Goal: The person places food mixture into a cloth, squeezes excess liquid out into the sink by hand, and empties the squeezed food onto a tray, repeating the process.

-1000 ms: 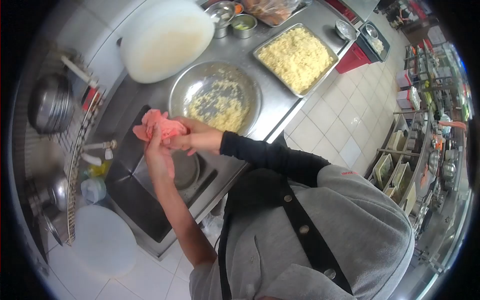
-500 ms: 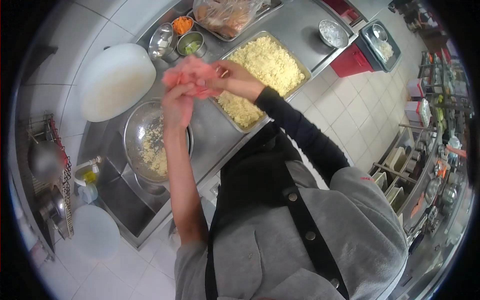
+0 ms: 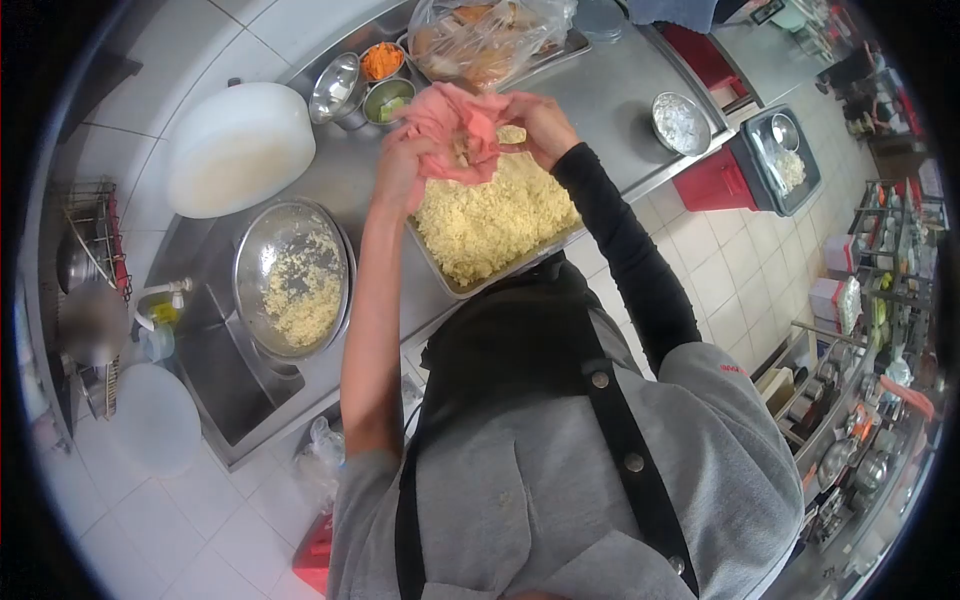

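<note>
A crumpled pink cloth (image 3: 450, 125) is stretched between my two hands, above the far end of a metal tray (image 3: 462, 292) of yellow crumbly food (image 3: 490, 215). My left hand (image 3: 403, 165) grips its left side. The cloth's right side is pinched in my right hand (image 3: 540, 128), on the arm with the black sleeve. Pale yellow bits (image 3: 461, 150) show in the opened folds. To the left, a wide steel bowl (image 3: 255, 245) holds more of the same crumbs, tilted at the sink's edge. The cloth partly hides the tray's far end.
A white cutting board (image 3: 240, 150) leans at the upper left. Small bowls of orange shreds (image 3: 382, 62) and green pieces (image 3: 390, 105) stand beside a plastic bag (image 3: 490, 45). Further right are a metal bowl (image 3: 682, 124) and a red bin (image 3: 715, 180). The sink (image 3: 235, 385) is lower left.
Both hands have moved from over the sink, up and right to above the tray. The bunched cloth has been spread open between them, and my right hand is farther from my left.
</note>
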The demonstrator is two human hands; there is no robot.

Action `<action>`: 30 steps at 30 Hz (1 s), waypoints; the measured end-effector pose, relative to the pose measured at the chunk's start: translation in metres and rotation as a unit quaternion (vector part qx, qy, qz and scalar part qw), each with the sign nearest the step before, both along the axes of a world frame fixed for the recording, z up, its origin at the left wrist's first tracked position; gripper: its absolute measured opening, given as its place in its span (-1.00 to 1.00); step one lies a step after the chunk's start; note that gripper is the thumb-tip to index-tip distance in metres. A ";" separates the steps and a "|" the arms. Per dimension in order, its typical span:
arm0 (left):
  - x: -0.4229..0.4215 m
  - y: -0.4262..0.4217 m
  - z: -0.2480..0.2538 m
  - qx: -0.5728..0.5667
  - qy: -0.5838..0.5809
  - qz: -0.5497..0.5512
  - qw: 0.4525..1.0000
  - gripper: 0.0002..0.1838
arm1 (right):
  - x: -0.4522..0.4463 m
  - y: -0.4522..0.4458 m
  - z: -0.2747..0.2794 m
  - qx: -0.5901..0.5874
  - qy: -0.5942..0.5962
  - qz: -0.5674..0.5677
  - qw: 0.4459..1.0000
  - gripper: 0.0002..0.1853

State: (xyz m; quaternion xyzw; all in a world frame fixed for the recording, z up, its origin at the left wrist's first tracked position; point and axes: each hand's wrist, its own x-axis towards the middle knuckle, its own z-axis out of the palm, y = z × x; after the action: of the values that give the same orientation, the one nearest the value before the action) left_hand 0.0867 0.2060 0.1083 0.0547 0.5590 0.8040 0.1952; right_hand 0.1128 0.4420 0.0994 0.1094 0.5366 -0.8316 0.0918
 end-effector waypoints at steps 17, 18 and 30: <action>-0.013 0.024 0.017 -0.409 0.236 -0.039 0.881 -0.75 | -0.042 0.033 -0.039 0.165 0.125 0.140 0.968 -0.69; -0.020 0.020 0.011 -0.460 0.261 -0.037 0.848 -0.76 | -0.046 0.036 -0.043 0.149 0.139 0.141 0.969 -0.70; -0.020 0.015 -0.008 -0.189 0.078 -0.023 0.979 -0.80 | -0.022 0.053 -0.046 0.182 0.162 0.172 0.955 -0.64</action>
State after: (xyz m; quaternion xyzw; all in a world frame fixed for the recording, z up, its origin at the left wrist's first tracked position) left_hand 0.0669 0.2208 0.1001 0.0922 0.7131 0.6722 0.1764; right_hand 0.0907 0.4948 0.0533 -0.1053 0.6970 -0.6984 0.1239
